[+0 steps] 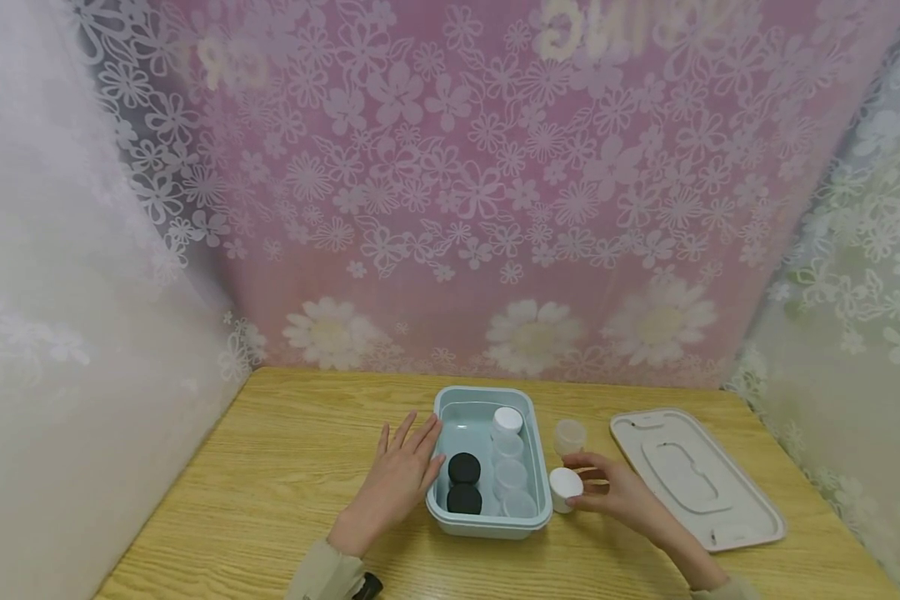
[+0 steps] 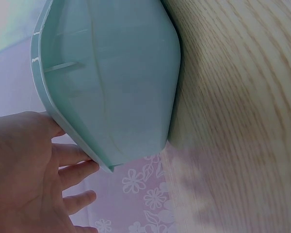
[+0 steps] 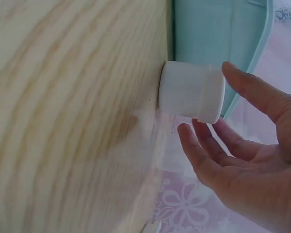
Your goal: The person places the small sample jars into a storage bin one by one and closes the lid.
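A pale blue plastic tub (image 1: 487, 523) stands on the table. My left hand (image 1: 401, 471) rests its straight fingers along the tub's left rim, and in the left wrist view the fingertips (image 2: 89, 167) are at the rim's edge. Just right of the tub, a small white jar (image 1: 565, 482) with a white lid stands upright on the wood. The thumb and fingers of my right hand (image 1: 615, 493) pinch this jar around its lid, as the right wrist view shows. Inside the tub are two black round-topped pieces (image 1: 464, 469), several clear jars (image 1: 510, 477) and one white-lidded jar (image 1: 507, 420).
A clear jar (image 1: 569, 435) stands behind the right hand, beside the tub. Farther right lies a flat whitish tray-like lid (image 1: 746, 508) with a raised rim. Flower-patterned cloth (image 1: 450, 250) hangs at the table's back and sides.
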`<state>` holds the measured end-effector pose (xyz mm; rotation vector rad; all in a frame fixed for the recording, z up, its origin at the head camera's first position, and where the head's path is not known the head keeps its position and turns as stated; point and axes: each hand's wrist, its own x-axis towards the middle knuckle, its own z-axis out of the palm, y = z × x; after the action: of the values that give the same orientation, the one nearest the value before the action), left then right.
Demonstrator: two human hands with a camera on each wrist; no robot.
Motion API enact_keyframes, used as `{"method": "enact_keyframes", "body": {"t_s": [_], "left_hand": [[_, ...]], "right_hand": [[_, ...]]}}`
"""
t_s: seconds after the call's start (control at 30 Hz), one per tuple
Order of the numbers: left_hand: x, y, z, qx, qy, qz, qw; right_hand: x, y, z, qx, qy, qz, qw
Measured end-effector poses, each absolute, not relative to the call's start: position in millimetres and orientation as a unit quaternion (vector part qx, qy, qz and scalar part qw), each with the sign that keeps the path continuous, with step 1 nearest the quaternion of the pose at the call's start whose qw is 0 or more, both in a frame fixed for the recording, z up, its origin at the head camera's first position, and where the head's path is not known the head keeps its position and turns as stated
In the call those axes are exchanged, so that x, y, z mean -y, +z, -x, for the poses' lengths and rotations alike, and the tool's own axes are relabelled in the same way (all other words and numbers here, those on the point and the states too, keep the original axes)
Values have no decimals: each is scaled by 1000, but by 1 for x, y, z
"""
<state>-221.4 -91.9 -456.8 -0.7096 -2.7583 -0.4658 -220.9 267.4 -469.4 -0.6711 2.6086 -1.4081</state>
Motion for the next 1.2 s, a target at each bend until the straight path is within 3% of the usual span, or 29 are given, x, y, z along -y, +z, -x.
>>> {"method": "enact_keyframes", "body": {"t_s": [0.27,0.47,0.87,1.2], "left_hand": [[92,-457,221,949,-158,244,126],[91,-455,220,950,-159,240,123],[92,-459,222,949,-164,241,121],[92,-460,223,948,-163,242,124]], "right_hand": [[-263,-473,219,-883,-422,206,22],[-263,-458,216,-898,-417,138,-5],[-258,-434,224,-892,-430,123,-64],[-239,-412,233,-874,-460,148,-52]]}}
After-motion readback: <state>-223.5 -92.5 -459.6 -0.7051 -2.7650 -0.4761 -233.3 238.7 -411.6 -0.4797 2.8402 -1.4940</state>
